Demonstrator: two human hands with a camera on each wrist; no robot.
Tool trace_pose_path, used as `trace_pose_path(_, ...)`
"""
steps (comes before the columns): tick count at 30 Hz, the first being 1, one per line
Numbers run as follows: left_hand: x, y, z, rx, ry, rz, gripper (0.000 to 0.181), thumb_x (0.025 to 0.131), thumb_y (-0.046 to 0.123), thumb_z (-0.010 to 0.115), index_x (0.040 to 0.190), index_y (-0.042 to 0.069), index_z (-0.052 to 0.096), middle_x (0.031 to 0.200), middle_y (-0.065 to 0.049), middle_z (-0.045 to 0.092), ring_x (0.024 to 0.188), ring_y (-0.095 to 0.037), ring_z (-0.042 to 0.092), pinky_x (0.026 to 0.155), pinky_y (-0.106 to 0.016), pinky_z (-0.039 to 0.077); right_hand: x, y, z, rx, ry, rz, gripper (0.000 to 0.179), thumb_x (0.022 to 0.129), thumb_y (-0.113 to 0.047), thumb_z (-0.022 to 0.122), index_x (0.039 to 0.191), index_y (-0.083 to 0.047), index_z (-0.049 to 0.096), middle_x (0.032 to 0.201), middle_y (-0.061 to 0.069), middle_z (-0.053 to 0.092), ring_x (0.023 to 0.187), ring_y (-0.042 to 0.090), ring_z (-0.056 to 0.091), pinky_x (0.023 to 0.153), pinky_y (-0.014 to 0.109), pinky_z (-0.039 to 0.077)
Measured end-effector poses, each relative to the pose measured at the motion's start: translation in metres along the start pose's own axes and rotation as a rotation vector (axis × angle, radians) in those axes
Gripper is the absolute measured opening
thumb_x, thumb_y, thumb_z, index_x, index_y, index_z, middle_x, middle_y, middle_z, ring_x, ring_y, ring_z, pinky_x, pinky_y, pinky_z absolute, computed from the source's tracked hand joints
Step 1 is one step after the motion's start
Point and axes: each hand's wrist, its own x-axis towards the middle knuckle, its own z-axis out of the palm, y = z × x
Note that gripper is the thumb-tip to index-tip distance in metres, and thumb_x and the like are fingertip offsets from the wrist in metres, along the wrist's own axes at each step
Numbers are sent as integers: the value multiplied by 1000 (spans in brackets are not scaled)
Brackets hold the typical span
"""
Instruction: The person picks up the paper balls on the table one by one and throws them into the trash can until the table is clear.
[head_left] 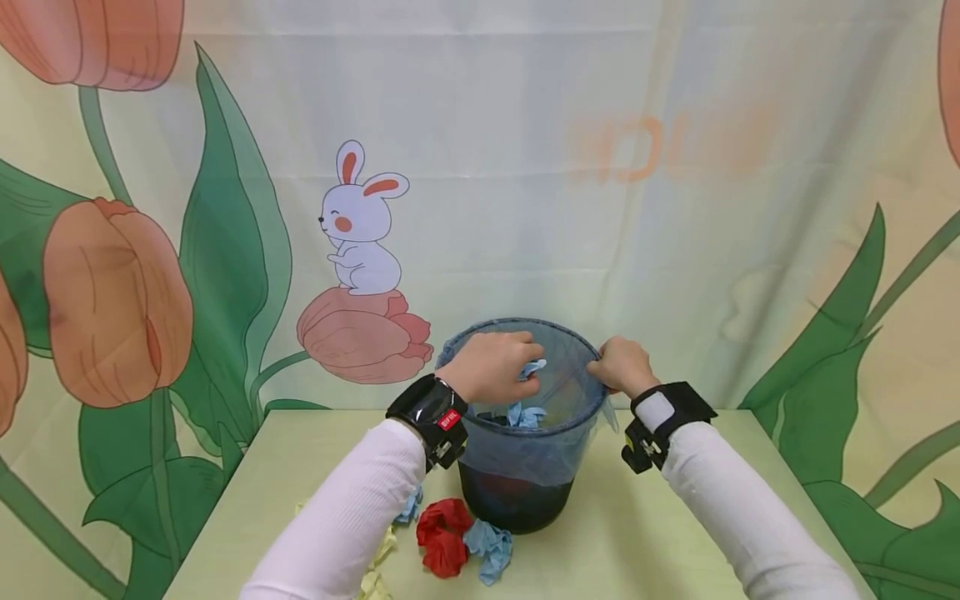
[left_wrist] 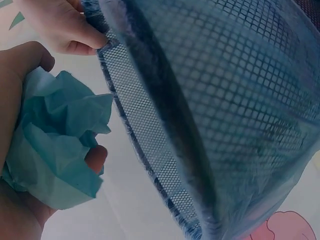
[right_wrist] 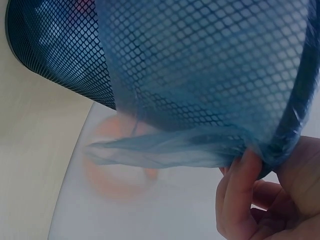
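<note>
A black mesh wastebasket (head_left: 516,507), lined with a translucent bluish plastic bag (right_wrist: 170,147), stands on the table. Over its mouth my left hand (head_left: 491,367) holds a crumpled light-blue paper (left_wrist: 57,135), fingers and thumb curled around it. At the right side of the rim, my right hand (head_left: 627,365) pinches the rim and the bag folded over it. A loose tail of the bag hangs beside those fingers in the right wrist view. Inside the basket lies another crumpled blue paper (head_left: 527,416); whatever lies lower is mostly hidden.
Before the basket, a red crumpled paper (head_left: 442,537) touches a blue crumpled paper (head_left: 491,550). Yellow crumpled papers (head_left: 377,583) lie partly behind the left sleeve (head_left: 345,517). A printed curtain (head_left: 480,250) hangs behind the pale table (head_left: 637,542).
</note>
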Motion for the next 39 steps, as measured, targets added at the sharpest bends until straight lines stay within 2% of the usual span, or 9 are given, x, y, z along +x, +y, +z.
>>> trace_pose_path(7, 1, -1, -3, -12, -42, -22, 39, 89, 36, 53, 123, 18, 57, 109, 0, 57, 81, -10, 57, 70, -27, 50, 1, -1, -1, 7, -8, 5, 41, 82, -7, 50, 48, -18, 28, 41, -4, 32, 40, 11, 48, 40, 19, 31)
trace_pose_path(13, 1, -1, -2, -38, -53, -23, 42, 87, 40, 55, 122, 17, 55, 104, 1, 55, 77, -10, 53, 65, -25, 48, 0, -1, -1, 0, -3, 5, 42, 82, -7, 50, 48, -18, 29, 40, -4, 33, 39, 10, 47, 40, 19, 31)
trace_pose_path(18, -2, -2, 1, -60, -39, -28, 47, 85, 44, 57, 123, 16, 53, 109, 0, 54, 85, -11, 54, 68, -26, 48, 0, -1, 0, -4, 3, 4, 42, 82, -7, 50, 48, -17, 29, 41, -4, 34, 39, 11, 47, 40, 19, 30)
trace_pose_path(26, -7, -5, 6, -127, -12, -27, 44, 84, 46, 58, 119, 19, 54, 116, 1, 53, 94, -14, 55, 73, -30, 50, 0, -1, 0, -7, -2, 3, 43, 83, -9, 51, 48, -18, 28, 41, -4, 34, 40, 10, 48, 40, 19, 31)
trace_pose_path(33, -14, -6, 10, -113, -24, -31, 44, 84, 46, 58, 119, 20, 54, 118, 0, 53, 99, -15, 53, 76, -30, 50, -1, -2, 0, -10, 9, 0, 43, 83, -8, 51, 48, -17, 28, 41, -3, 34, 40, 11, 46, 40, 20, 29)
trace_pose_path(39, -21, -6, 11, -112, -14, -7, 43, 85, 43, 58, 121, 19, 55, 121, -2, 54, 102, -18, 53, 79, -33, 50, -2, -2, -1, -13, 12, 3, 43, 83, -7, 50, 48, -17, 28, 41, -3, 35, 40, 11, 47, 40, 19, 29)
